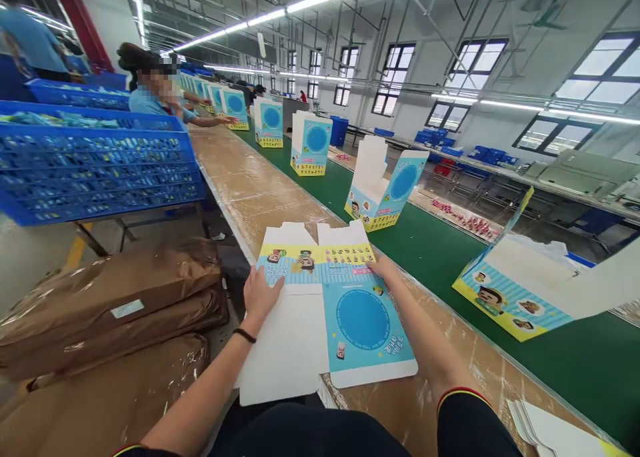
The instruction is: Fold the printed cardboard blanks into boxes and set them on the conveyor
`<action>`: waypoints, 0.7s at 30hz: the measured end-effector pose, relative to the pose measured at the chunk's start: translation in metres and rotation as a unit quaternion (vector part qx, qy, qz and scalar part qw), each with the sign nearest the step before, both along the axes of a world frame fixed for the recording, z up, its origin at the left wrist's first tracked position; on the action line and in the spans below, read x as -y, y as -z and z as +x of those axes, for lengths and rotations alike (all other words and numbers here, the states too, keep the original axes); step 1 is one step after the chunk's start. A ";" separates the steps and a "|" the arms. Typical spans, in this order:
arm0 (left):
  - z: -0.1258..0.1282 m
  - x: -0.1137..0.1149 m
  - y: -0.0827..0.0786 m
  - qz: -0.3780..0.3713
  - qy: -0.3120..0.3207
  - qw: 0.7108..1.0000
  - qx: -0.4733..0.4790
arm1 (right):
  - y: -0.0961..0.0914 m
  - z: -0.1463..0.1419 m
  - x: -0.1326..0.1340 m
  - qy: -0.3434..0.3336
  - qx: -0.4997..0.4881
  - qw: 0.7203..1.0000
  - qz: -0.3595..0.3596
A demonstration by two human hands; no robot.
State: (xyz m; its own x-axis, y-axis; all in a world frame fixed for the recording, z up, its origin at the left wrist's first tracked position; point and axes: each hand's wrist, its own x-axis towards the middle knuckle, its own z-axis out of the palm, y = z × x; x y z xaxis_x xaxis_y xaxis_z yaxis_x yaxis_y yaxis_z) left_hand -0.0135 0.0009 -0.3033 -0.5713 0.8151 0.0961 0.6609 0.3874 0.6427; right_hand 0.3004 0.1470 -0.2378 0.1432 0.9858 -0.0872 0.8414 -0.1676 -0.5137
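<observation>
A flat, unfolded carton (350,317) printed in light blue with a big blue circle and cartoon figures lies on the brown worktable (250,184) in front of me. My left hand (260,296) grips the carton's left edge, thumb on the printed strip. My right hand (385,268) pinches the carton's right edge near the yellow band. A black band circles my left wrist.
Erected cartons (383,187) ride the green conveyor belt (440,257); one lies tipped at the right (515,290). A blue crate (95,170) stands on a rack at the left, above brown paper-wrapped bundles (110,304). Another person (155,90) works further up the line.
</observation>
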 end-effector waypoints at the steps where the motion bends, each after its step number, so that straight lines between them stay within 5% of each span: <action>1: 0.001 -0.004 -0.001 0.009 -0.008 1.000 0.022 | -0.004 -0.001 0.001 0.012 -0.026 0.999 0.016; 4: 0.006 -0.007 -0.004 0.052 -0.023 0.994 0.088 | -0.025 -0.002 0.005 0.016 -0.114 0.989 0.092; 8: 0.002 -0.013 -0.019 0.133 -0.045 0.966 0.215 | -0.076 0.004 0.018 -0.028 -0.237 0.951 0.198; 10: -0.005 -0.022 -0.039 0.190 -0.033 0.939 0.285 | -0.110 0.013 0.032 -0.058 -0.318 0.902 0.286; 12: -0.011 -0.036 -0.066 0.264 0.030 0.898 0.351 | -0.147 0.023 0.050 -0.078 -0.388 0.825 0.404; 14: -0.015 -0.053 -0.098 0.365 0.124 0.825 0.413 | -0.182 0.035 0.071 -0.074 -0.413 0.760 0.496; 15: -0.016 -0.062 -0.114 0.404 0.169 0.787 0.434 | -0.197 0.040 0.083 -0.074 -0.412 0.749 0.513; 18: -0.013 -0.086 -0.152 0.472 0.255 0.733 0.418 | -0.224 0.054 0.115 -0.066 -0.376 0.782 0.492; 21: -0.006 -0.102 -0.171 0.513 0.255 0.728 0.375 | -0.214 0.062 0.139 -0.032 -0.319 0.799 0.509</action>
